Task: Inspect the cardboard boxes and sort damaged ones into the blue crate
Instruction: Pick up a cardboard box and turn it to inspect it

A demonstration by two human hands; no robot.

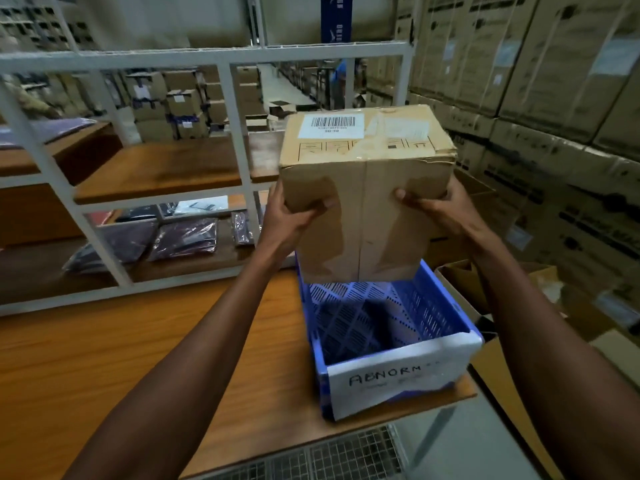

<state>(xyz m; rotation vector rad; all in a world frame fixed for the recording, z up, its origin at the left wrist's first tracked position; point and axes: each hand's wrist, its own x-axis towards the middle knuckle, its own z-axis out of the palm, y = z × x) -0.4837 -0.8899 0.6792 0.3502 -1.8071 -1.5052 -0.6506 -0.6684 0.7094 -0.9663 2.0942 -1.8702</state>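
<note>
— Both hands: your left hand (294, 216) and right hand (436, 209) clamp the cardboard box (363, 188) by its opposite sides, thumbs on the near face. Why so high?

— You hold it at centre frame, directly above the blue crate (398, 313) on the desk (138, 358), probably for lowering in; its upper right edge looks crushed.

— Orientation?

— Long axis upright, barcode label facing up and away.
</note>
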